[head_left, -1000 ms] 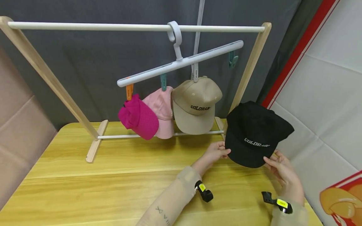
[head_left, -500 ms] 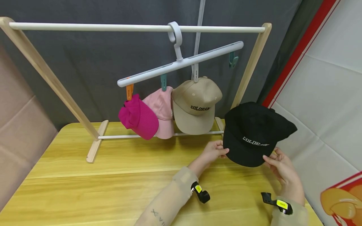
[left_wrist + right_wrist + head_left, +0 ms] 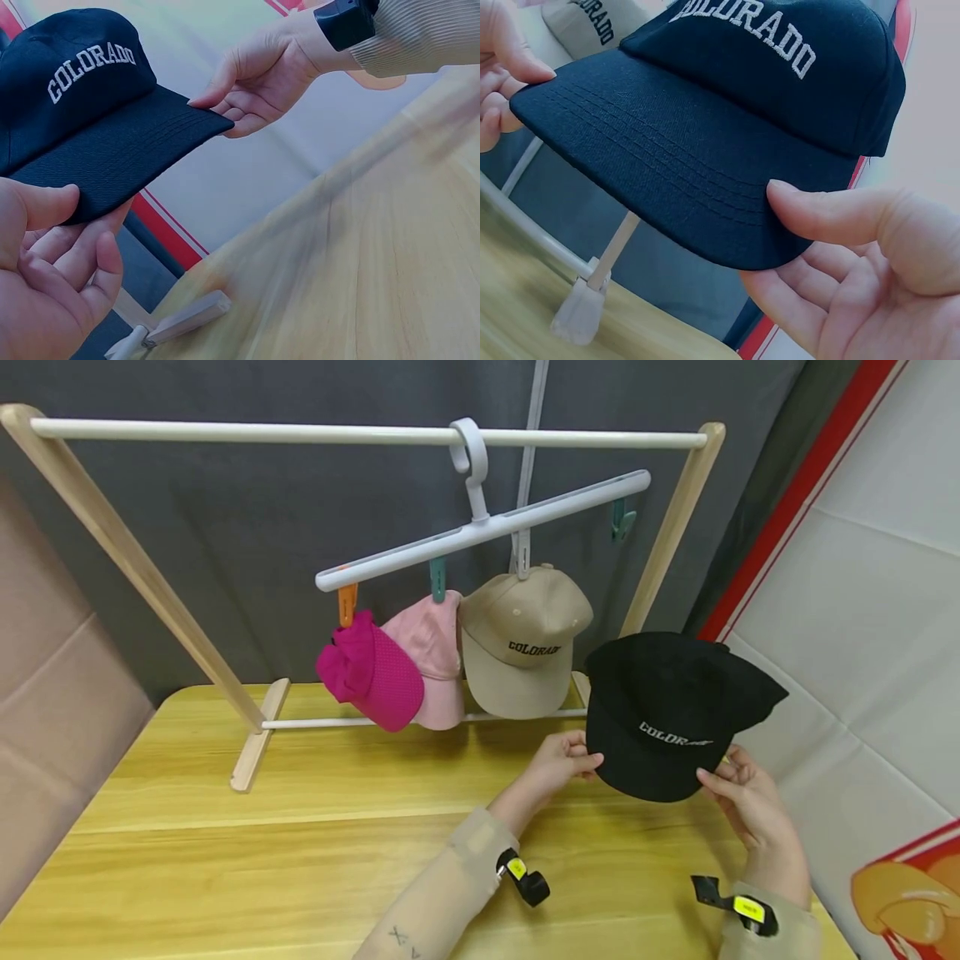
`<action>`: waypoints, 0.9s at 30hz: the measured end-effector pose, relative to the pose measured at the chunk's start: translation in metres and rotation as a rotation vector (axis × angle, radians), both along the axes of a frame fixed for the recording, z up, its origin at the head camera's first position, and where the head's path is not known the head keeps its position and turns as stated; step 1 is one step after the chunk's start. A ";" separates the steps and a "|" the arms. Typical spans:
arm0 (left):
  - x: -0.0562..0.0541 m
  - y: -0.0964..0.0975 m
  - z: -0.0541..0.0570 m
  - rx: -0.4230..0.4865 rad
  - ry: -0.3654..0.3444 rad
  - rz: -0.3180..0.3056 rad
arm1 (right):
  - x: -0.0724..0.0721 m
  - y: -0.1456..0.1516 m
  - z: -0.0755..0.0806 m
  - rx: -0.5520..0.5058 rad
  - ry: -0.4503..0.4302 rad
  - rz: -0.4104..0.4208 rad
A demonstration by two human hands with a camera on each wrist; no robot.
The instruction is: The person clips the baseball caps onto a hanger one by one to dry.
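A black baseball cap (image 3: 675,693) with white COLORADO lettering is held up above the table's right side, brim toward me. My left hand (image 3: 557,764) pinches the brim's left edge, thumb on top and fingers beneath. At the opposite edge my right hand (image 3: 753,797) pinches the brim the same way; in the right wrist view its thumb lies on the black cap's brim (image 3: 667,157). From a white clip hanger (image 3: 480,531) hang a magenta cap (image 3: 371,672), a pink cap (image 3: 431,652) and a beige COLORADO cap (image 3: 528,639). A green clip (image 3: 622,520) near the hanger's right end holds nothing.
The hanger hooks over the white top bar (image 3: 262,432) of a wooden rack and tilts, right end higher. The rack's right post (image 3: 667,535) stands behind the black cap. Below lies a wooden table (image 3: 300,868). A white panel (image 3: 862,635) with red edging rises at the right.
Both hands still pinch the brim. The black cap has shifted slightly left and turned a little, and my left hand has moved slightly left with it.
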State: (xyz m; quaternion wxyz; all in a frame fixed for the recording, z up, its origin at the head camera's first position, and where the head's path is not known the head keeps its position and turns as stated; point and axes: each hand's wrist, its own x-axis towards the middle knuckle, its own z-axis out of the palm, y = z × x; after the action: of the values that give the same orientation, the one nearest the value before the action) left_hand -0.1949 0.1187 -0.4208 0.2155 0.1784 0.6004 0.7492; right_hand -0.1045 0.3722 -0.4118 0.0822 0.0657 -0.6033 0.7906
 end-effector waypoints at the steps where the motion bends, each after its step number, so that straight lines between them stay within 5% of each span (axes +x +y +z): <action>1: 0.000 -0.001 0.001 -0.003 0.003 0.000 | 0.000 -0.001 0.001 0.002 0.006 0.004; 18: 0.006 -0.019 0.017 -0.019 0.062 -0.002 | -0.002 -0.015 0.015 0.023 0.042 -0.016; 27: 0.005 -0.026 0.025 -0.011 0.112 -0.011 | -0.008 -0.028 0.023 -0.030 0.020 -0.092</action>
State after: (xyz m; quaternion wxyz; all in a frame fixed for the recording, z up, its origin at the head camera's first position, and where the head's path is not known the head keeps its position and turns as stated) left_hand -0.1895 0.0923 -0.3958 0.1866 0.2220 0.6146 0.7336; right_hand -0.1122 0.3443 -0.3891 0.1254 0.0443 -0.5928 0.7943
